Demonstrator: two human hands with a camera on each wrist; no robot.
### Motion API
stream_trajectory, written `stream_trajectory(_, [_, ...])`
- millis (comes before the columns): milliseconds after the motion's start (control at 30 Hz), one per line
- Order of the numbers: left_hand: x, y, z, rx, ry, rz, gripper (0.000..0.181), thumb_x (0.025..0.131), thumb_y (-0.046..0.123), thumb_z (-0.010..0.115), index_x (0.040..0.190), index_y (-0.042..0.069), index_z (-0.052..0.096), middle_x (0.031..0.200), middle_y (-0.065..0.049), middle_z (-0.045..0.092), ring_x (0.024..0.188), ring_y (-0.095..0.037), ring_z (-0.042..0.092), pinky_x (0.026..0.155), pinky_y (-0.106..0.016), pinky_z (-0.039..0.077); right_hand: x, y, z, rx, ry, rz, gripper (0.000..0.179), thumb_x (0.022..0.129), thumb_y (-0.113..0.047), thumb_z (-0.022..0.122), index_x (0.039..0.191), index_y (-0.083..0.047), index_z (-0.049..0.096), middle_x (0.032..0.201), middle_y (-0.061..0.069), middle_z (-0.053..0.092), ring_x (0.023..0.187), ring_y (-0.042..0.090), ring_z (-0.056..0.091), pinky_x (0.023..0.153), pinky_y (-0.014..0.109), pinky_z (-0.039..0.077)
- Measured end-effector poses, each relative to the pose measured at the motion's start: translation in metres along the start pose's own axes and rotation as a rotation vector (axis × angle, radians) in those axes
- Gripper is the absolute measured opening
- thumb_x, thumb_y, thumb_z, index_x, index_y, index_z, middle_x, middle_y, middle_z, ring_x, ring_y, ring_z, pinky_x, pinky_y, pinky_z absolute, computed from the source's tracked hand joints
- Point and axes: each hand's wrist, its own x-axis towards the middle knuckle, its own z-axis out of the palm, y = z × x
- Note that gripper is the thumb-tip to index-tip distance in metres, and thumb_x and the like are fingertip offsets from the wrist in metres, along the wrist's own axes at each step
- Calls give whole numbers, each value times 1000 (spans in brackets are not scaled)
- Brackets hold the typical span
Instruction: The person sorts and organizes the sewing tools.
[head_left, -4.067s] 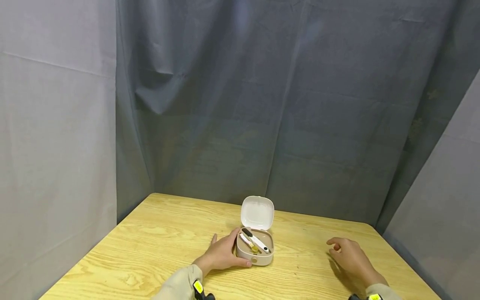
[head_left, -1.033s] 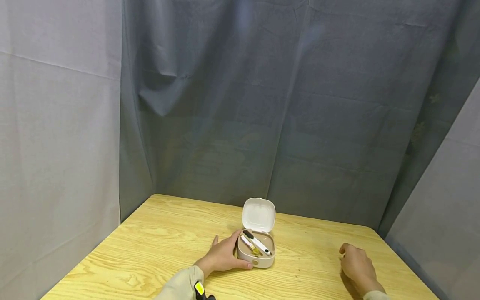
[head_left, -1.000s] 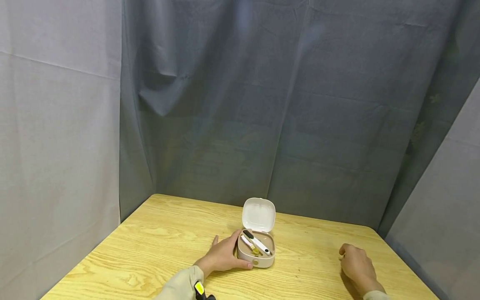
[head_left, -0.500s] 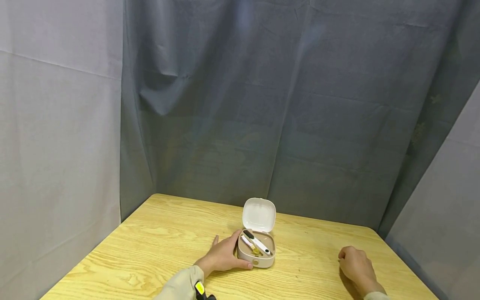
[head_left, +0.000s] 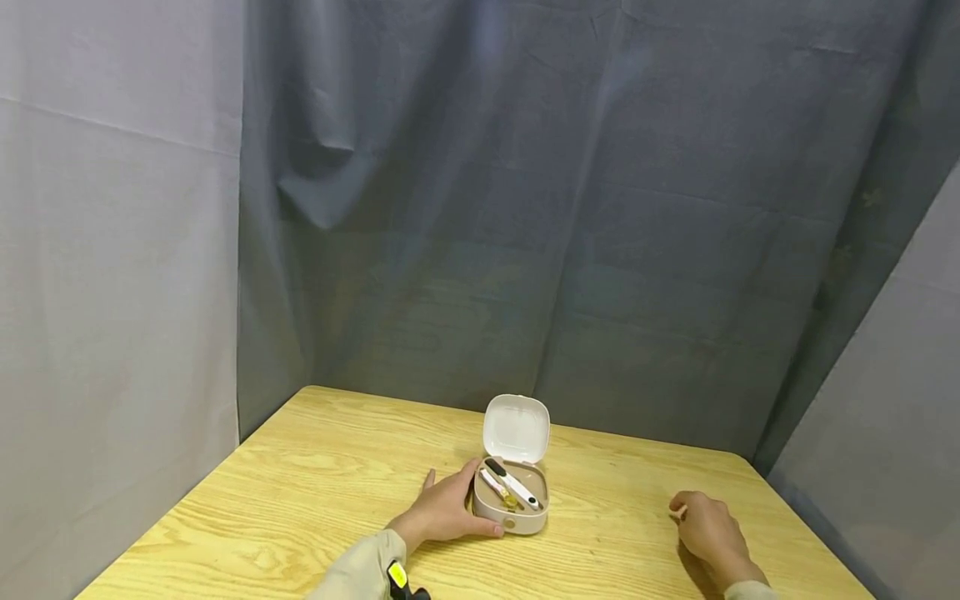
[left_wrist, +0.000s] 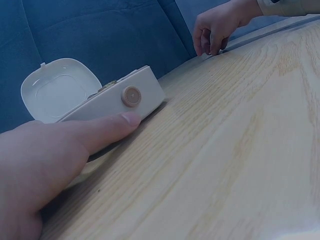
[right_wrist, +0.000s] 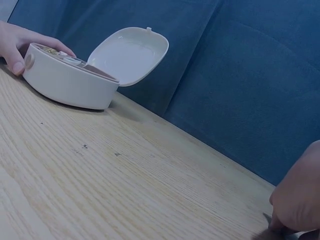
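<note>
A small cream-white storage box point(head_left: 525, 524) with a round tan button stands on the table, its white lid point(head_left: 516, 427) raised at the back. Inside lie a white stick-shaped tool with a dark end point(head_left: 516, 485) and a smaller white-and-gold piece point(head_left: 500, 489). My left hand point(head_left: 444, 506) holds the box by its left side, thumb across the front below the button, as the left wrist view point(left_wrist: 100, 131) shows. Well to the right, my right hand point(head_left: 708, 529) has curled fingers pointing down at the tabletop. A tiny pale bit shows at its fingertips; what it is I cannot tell.
The light wooden table point(head_left: 315, 467) has several small dark specks in the right wrist view. A dark grey-blue curtain point(head_left: 420, 250) hangs behind its far edge. Pale curtains point(head_left: 120, 250) close off both sides.
Over the last seconds my right hand has shifted a little to the right and down, and its fingers have drawn in. Lately it moved slightly left. My left hand and the box stay put.
</note>
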Motion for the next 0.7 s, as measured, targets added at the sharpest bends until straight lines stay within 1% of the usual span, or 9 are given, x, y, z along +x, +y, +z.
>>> stream_trajectory(100, [-1,0,-2,2,2,-9,122,73,70,83,162,7,29,152,-11,53,139,-30,50,114,-75,9,2,-3,-1,4,10,-14,30,89,8,60,115,3,71,97,16,72,89,39,69,72,59,56])
stream_trajectory(200, [0,1,-3,-7,3,2,120,72,71,83,161,10,31,150,-7,55,138,-28,50,114,-75,8,2,-4,-3,0,29,-15,32,87,9,58,117,3,71,97,16,72,89,40,69,72,59,56])
stream_trajectory(333, [0,3,-4,-12,6,7,118,72,71,83,161,12,33,149,-4,56,138,-25,50,115,-74,8,3,-5,-5,2,32,-22,32,89,8,58,119,3,70,97,17,71,88,39,68,69,57,56])
stream_trajectory(500, [-1,4,-4,-13,6,2,116,72,70,84,160,14,34,149,-4,56,138,-25,50,115,-74,8,4,-8,-6,8,44,-25,33,89,7,60,120,3,70,98,15,70,85,35,68,63,50,56])
stream_trajectory(700, [-2,4,-5,-13,-4,-11,118,73,71,83,162,13,31,151,-6,54,140,-26,49,115,-73,7,3,-11,-6,-9,93,-66,32,88,7,62,118,4,71,95,12,70,81,31,67,64,48,55])
